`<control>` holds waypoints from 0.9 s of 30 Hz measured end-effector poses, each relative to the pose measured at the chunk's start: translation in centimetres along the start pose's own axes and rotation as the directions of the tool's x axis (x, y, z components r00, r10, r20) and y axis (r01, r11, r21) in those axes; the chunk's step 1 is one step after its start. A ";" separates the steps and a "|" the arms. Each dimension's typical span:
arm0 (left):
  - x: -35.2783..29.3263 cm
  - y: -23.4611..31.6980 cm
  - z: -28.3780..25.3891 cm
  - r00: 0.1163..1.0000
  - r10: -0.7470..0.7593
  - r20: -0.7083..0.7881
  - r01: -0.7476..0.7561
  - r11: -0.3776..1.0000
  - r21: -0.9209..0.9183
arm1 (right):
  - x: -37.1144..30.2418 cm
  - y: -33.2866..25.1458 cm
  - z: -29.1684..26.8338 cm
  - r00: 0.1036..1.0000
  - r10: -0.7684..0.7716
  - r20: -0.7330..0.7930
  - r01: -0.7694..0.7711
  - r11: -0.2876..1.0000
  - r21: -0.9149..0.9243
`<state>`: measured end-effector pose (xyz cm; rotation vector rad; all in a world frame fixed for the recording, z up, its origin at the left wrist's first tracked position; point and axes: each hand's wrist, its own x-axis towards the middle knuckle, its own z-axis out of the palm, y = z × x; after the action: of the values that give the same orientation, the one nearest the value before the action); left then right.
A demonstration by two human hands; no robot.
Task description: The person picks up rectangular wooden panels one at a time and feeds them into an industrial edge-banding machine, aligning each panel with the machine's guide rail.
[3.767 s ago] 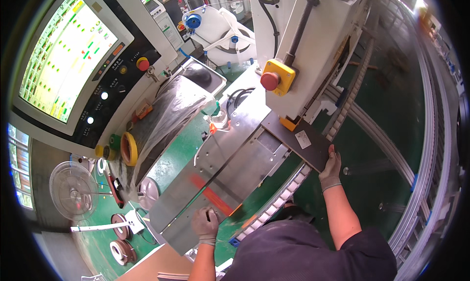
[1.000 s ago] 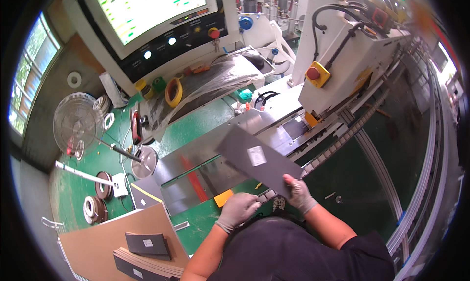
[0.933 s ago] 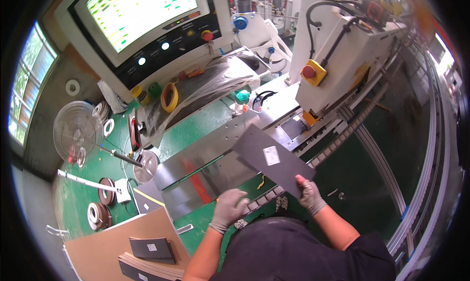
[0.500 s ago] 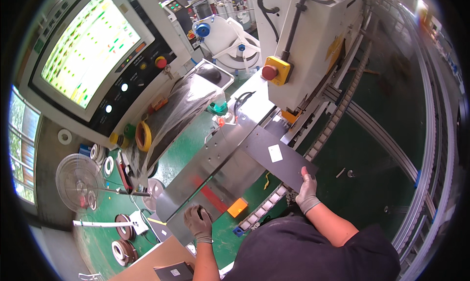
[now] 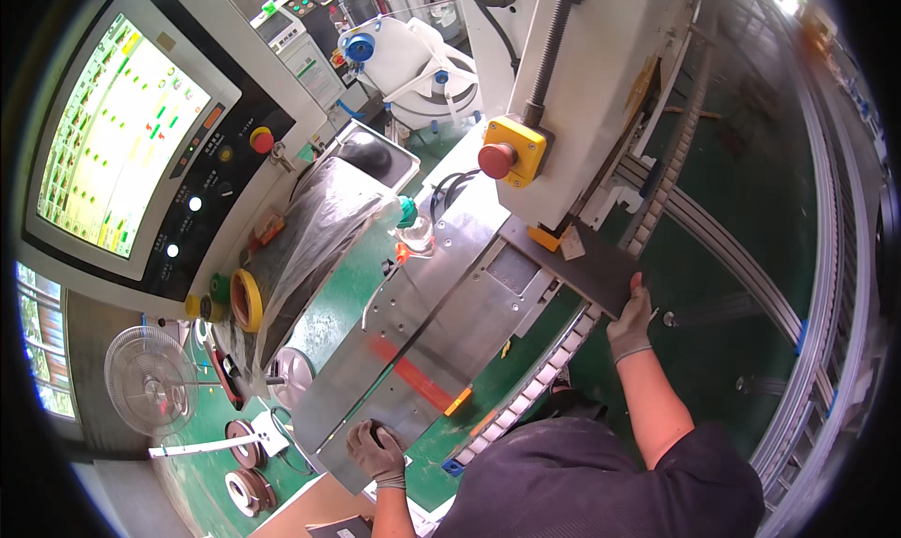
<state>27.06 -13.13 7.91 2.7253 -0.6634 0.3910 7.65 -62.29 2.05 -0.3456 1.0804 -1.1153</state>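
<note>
One tall white metal machine housing (image 5: 582, 116) is standing at the upper middle; a long bare-steel table (image 5: 450, 257) is stretching from its foot toward the lower left, a narrow slit following its length; a white segmented track (image 5: 540, 380) is running along the table's near side.

A dark grey flat rectangular panel (image 5: 598, 268) is lying at the table's upper right end, its long axis slanting from upper left to lower right, crosswise to that slit; its far end is sitting close by the housing's lower edge, its near end jutting past the table over the track.

Two hands in grey gloves are showing; the right hand (image 5: 631, 322) is clamping the panel's near end at the corner, thumb along the edge, the other fingers mostly hidden; from this grip nearly the whole panel is reaching ahead and leftward; the left hand (image 5: 378, 454) is lying well apart, at the table's lower left end, fingers bent; whether it is grasping anything I cannot tell; the right is clearly the nearer.

Smaller still, an orange-yellow block (image 5: 544, 239) is bordering the panel's far part; a white paper label (image 5: 572, 244) is lying on its upper face.
</note>
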 end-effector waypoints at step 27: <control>-19.8 -12.1 -2.5 0.323 -0.907 -0.272 0.946 0.316 0.071 | -21.7 5.7 2.9 -0.348 0.507 0.789 0.937 0.165 0.307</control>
<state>15.48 5.92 0.89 2.6403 1.1359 0.3892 12.65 -42.04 10.77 -2.5782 -0.4916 -0.1632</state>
